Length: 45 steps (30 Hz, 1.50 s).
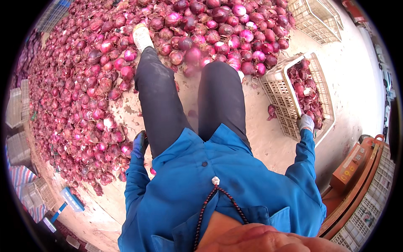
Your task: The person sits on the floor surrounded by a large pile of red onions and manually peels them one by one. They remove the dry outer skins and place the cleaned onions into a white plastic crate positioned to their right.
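My right hand (305, 122), in a pale work glove, grips the near rim of a white plastic crate (281, 94) on my right. Loose red onion skins (304, 85) and what look like a few onions fill part of the crate. My left hand (139, 145), in a blue glove with a dark palm, hangs beside my left thigh. Its fingers are partly turned from view, and nothing shows in them. Close to it spreads a large heap of red onions (91, 94) that reaches round in front of my feet.
More plastic crates (318, 22) stand at the far right, and others (19, 104) along the left rim. An orange platform scale or cart (349, 163) sits behind on the right. A blue-and-white device on a post (72, 199) and striped sheeting (23, 186) lie at left.
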### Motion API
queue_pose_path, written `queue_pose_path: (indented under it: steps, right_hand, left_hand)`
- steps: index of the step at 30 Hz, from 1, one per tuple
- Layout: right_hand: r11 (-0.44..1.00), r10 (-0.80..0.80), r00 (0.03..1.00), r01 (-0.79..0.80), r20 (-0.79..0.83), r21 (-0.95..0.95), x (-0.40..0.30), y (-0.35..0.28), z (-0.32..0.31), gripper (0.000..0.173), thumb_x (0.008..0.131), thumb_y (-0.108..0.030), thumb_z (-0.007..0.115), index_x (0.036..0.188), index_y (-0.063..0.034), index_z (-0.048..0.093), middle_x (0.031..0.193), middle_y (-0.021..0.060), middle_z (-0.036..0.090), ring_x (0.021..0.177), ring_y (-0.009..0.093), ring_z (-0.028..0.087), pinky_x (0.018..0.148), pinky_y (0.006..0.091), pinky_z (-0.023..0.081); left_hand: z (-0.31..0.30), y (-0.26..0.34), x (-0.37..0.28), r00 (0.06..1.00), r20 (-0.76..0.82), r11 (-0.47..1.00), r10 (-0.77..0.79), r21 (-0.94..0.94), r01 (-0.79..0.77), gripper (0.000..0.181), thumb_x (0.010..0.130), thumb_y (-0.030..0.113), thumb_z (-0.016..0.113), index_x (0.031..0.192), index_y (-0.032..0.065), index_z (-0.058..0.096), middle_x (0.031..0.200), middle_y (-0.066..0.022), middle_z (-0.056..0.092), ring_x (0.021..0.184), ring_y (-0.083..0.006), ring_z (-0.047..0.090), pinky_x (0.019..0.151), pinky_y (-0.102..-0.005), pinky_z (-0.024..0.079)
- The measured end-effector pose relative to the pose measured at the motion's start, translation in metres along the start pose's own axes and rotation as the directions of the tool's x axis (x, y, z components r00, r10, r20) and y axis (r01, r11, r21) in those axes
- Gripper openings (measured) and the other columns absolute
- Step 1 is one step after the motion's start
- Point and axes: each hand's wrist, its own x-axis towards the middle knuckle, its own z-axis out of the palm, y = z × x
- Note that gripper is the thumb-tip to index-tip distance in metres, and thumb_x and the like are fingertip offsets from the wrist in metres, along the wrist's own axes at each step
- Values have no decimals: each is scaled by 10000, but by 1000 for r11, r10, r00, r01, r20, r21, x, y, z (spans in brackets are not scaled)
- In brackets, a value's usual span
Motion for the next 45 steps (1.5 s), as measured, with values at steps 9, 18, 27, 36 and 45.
queue_pose_path:
  steps: [9,18,27,36,45]
  right_hand:
    - [985,37,995,-52,92,167,-104,-101,-5,387,874,-338,581,1150,-108,726,1128,217,708,1096,359,674,954,452,521]
    - [962,21,987,-63,159,265,-197,-172,-2,387,869,-283,538,1122,-64,733,1143,246,694,1116,397,656,962,459,516]
    - [949,-68,978,2,199,315,-168,-161,41,539,907,-449,556,1091,32,715,1080,291,695,1111,413,655,939,443,520]
    - [901,8,998,-37,69,433,-167,-190,0,646,877,-508,528,1089,78,696,1082,313,686,1101,425,656,959,448,502]
    - [758,43,997,-74,63,648,-115,-184,53,696,890,-546,621,1029,135,673,843,242,709,841,335,708,746,403,535]
  left_hand:
    - [10,-32,14,984,-41,984,-175,-30,174,227,931,233,586,1076,83,676,967,-64,691,853,-228,658,757,-349,556]
    - [-102,-145,90,855,400,620,331,591,-516,229,832,48,676,1045,75,597,946,-113,660,837,-245,647,725,-380,540]
    - [-78,-142,51,979,147,869,141,455,-193,172,846,93,665,991,80,574,888,-113,605,805,-291,601,665,-375,505]
    - [-64,-108,-15,996,-28,892,88,446,-67,283,954,340,588,987,73,675,841,-28,621,791,-177,603,664,-327,484]
    - [-66,-100,-46,995,-93,859,45,512,10,289,949,341,589,1005,69,671,868,-43,624,817,-191,604,687,-336,484]
